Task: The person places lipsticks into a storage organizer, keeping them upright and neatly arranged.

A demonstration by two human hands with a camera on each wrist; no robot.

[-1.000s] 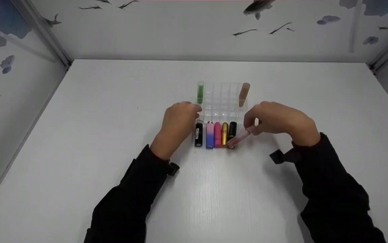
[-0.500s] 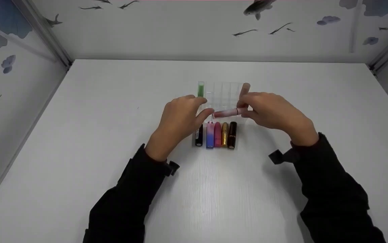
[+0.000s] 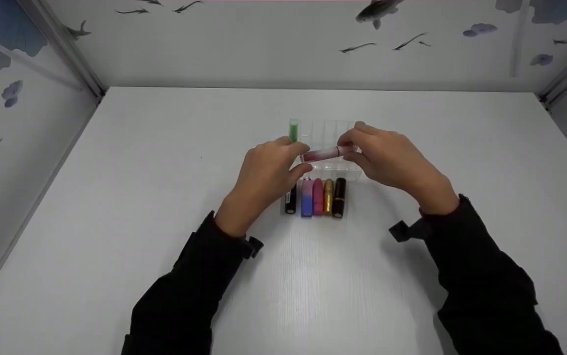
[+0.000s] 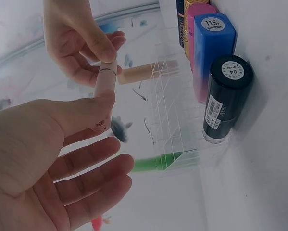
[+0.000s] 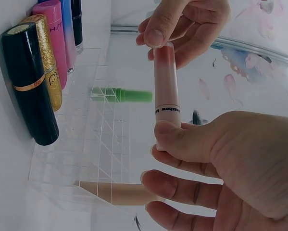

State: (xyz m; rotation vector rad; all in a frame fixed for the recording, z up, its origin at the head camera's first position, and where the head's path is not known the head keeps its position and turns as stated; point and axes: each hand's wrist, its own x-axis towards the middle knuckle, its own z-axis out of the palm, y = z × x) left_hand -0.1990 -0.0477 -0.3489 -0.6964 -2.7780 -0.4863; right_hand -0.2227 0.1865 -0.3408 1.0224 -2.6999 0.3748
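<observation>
My left hand [image 3: 268, 167] and right hand [image 3: 384, 155] hold a pinkish lip gloss tube [image 3: 321, 154] level above a clear compartment organizer [image 3: 335, 173]. In the right wrist view, the right thumb and index finger pinch the tube's pale end [image 5: 167, 115], marked with dark lettering. The left thumb and index finger pinch its redder end; the other left fingers are loosely extended in the left wrist view. A green tube [image 4: 156, 163] and a brown tube [image 4: 136, 73] stand in the organizer at opposite sides. In the head view, my right hand hides the brown one.
In front of the organizer lie a black tube [image 3: 290, 201], a pink-and-blue lipstick [image 3: 307, 198], a bright pink one [image 3: 318, 198], a gold one [image 3: 328, 198] and a black one with a gold band [image 3: 339, 198]. Patterned panels [image 3: 263, 54] border the white table [image 3: 165, 172].
The right hand has lifted the lip gloss from near the black lipstick, up and left over the organizer. The left hand has left the organizer's left side and taken the tube's other end.
</observation>
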